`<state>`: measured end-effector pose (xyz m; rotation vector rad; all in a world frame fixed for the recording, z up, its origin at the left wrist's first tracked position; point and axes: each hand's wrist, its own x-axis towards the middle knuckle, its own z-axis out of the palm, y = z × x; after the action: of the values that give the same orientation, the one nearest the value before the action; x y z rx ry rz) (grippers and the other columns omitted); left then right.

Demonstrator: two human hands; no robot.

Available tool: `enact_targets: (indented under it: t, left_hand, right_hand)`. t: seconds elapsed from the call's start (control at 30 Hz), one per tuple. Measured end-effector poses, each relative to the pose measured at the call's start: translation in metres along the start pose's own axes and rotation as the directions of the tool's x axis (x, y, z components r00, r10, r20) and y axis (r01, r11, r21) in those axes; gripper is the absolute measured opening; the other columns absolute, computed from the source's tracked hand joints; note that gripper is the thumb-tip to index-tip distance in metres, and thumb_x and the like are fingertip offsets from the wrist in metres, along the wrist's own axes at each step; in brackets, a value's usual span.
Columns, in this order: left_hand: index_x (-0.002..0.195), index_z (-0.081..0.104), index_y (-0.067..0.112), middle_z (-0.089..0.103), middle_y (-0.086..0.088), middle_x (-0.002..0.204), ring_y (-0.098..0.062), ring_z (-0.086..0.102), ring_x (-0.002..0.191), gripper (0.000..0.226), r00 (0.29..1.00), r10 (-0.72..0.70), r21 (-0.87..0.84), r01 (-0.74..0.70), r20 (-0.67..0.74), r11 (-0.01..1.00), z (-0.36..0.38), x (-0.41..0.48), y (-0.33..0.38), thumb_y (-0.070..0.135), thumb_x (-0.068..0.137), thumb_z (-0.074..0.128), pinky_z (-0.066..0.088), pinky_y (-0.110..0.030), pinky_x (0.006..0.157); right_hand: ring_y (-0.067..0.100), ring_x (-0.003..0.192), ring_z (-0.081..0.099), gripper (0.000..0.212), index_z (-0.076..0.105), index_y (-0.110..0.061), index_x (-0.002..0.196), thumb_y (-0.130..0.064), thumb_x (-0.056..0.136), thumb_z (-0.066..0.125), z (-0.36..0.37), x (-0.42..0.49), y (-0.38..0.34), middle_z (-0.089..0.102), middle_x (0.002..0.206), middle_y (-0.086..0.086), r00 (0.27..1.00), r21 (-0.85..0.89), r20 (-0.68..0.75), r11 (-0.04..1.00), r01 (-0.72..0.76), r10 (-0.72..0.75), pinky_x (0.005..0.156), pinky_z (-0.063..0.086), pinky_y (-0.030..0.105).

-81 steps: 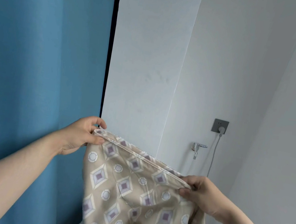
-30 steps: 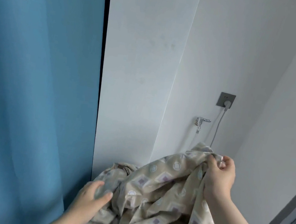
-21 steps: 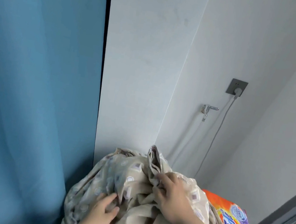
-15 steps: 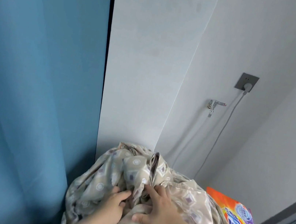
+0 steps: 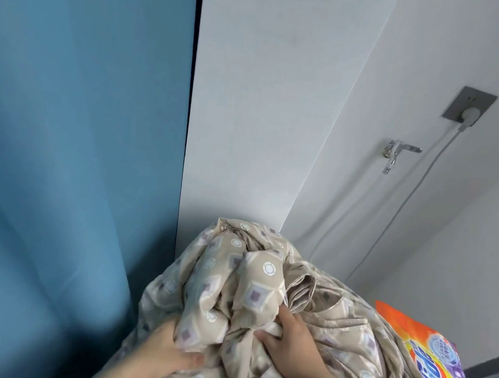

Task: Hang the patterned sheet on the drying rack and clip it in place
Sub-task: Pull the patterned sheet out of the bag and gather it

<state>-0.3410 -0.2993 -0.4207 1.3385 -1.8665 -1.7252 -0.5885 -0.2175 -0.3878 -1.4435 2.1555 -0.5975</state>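
Beige patterned sheet (image 5: pixel 262 288) bunched, left hand (image 5: pixel 163 355), right hand (image 5: pixel 293 344) — fingers (image 5: pixel 286 318) half-buried

There is one sheet (image 5: pixel 259 287). There are two hands on it, a left hand (image 5: pixel 165 354) and a right hand (image 5: pixel 292 347). There is also one curtain (image 5: pixel 66 129), one detergent bag (image 5: pixel 439 363), one tap (image 5: pixel 396 152), one socket (image 5: pixel 462 97), one plug (image 5: pixel 470 115) and one cord (image 5: pixel 400 211).

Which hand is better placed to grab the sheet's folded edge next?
Right, probably: the right hand sits just below the folded edge; the left hand grips the sheet lower, farther off.
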Motion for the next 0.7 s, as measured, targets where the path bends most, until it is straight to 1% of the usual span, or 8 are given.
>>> enact_targets:
  t: [0.03, 0.1, 0.17, 0.27, 0.37, 0.47, 0.6, 0.7]
  left_hand:
    - [0.115, 0.055, 0.038, 0.066, 0.014, 0.109, 0.003, 0.059, 0.100, 0.065, 1.000, -0.003, -0.095, 0.001, -0.021, 0.995, 0.009, 0.002, 0.001, 0.045, 0.059, 0.088, 0.048, -0.013, 0.081]
    - [0.122, 0.055, 0.034, 0.064, 0.013, 0.115, -0.004, 0.059, 0.107, 0.084, 0.996, -0.021, -0.168, 0.005, -0.089, 0.986, 0.021, 0.008, 0.000, 0.072, 0.050, 0.079, 0.048, -0.026, 0.092]
    - [0.123, 0.054, 0.037, 0.059, 0.013, 0.121, -0.012, 0.055, 0.115, 0.093, 0.987, 0.011, -0.072, -0.023, -0.161, 0.997, 0.027, 0.013, -0.002, 0.085, 0.045, 0.068, 0.044, -0.038, 0.103]
    - [0.126, 0.053, 0.034, 0.054, 0.010, 0.122, -0.012, 0.053, 0.116, 0.093, 0.965, 0.018, 0.128, 0.017, -0.263, 0.992, 0.035, 0.014, 0.005, 0.072, 0.044, 0.074, 0.044, -0.036, 0.103]
    - [0.126, 0.052, 0.035, 0.055, 0.011, 0.120, -0.007, 0.052, 0.115, 0.090, 0.952, 0.101, 0.225, -0.035, -0.289, 0.974, 0.037, 0.012, 0.005, 0.061, 0.043, 0.076, 0.043, -0.025, 0.097]
    - [0.119, 0.053, 0.042, 0.058, 0.018, 0.113, -0.001, 0.056, 0.109, 0.061, 0.935, 0.171, 0.102, -0.146, -0.311, 0.984, 0.034, 0.006, 0.004, 0.056, 0.060, 0.061, 0.042, -0.013, 0.084]
    - [0.113, 0.061, 0.026, 0.057, 0.009, 0.106, -0.013, 0.056, 0.092, 0.053, 0.873, 0.020, 0.062, 0.012, -0.487, 0.998, 0.040, 0.015, 0.002, 0.060, 0.077, 0.042, 0.045, -0.032, 0.077]
    - [0.098, 0.064, 0.026, 0.065, 0.005, 0.082, -0.013, 0.062, 0.074, 0.041, 0.831, 0.003, 0.047, 0.029, -0.557, 0.998, 0.041, 0.025, 0.008, 0.055, 0.084, 0.039, 0.053, -0.038, 0.068]
  right_hand:
    - [0.014, 0.098, 0.054, 0.050, 0.055, -0.029, 0.118, -0.054, 0.076, 0.064, 0.000, 0.002, 0.002, 0.058, 0.101, -0.003, 1.000, 0.031, -0.006, 1.000, 0.004, -0.004, 0.081, 0.036, 0.019]
    - [0.010, 0.099, 0.057, 0.058, 0.055, -0.031, 0.119, -0.069, 0.075, 0.055, 0.002, 0.004, 0.006, 0.064, 0.106, -0.006, 1.000, 0.090, -0.012, 0.996, 0.011, -0.009, 0.085, 0.041, 0.023]
    - [0.008, 0.106, 0.057, 0.075, 0.054, -0.032, 0.123, -0.085, 0.071, 0.043, -0.002, 0.005, 0.000, 0.064, 0.113, -0.006, 1.000, 0.147, 0.022, 0.989, -0.004, 0.001, 0.093, 0.044, 0.029]
    - [0.013, 0.131, 0.044, 0.107, 0.042, -0.032, 0.141, -0.099, 0.059, 0.027, -0.007, 0.007, -0.020, 0.051, 0.138, -0.004, 0.986, 0.260, 0.132, 0.957, -0.130, 0.098, 0.112, 0.032, 0.037]
    - [0.030, 0.141, 0.030, 0.095, 0.027, -0.024, 0.151, -0.085, 0.078, 0.030, 0.003, 0.011, -0.047, 0.038, 0.148, 0.011, 0.955, 0.199, 0.090, 0.935, -0.295, 0.282, 0.116, 0.021, 0.042]
    - [0.038, 0.136, 0.035, 0.089, 0.030, -0.017, 0.149, -0.078, 0.084, 0.032, 0.016, 0.018, -0.054, 0.039, 0.145, 0.020, 0.921, 0.072, 0.010, 0.919, -0.388, 0.388, 0.113, 0.025, 0.044]
    - [0.032, 0.125, 0.051, 0.079, 0.051, -0.023, 0.135, -0.078, 0.084, 0.028, 0.022, 0.027, -0.051, 0.056, 0.132, 0.012, 0.912, 0.030, -0.065, 0.915, -0.403, 0.404, 0.101, 0.039, 0.039]
    - [0.032, 0.113, 0.059, 0.071, 0.064, -0.025, 0.118, -0.078, 0.084, 0.031, 0.026, 0.028, -0.051, 0.066, 0.119, 0.007, 0.901, 0.072, -0.157, 0.914, -0.399, 0.405, 0.091, 0.045, 0.038]
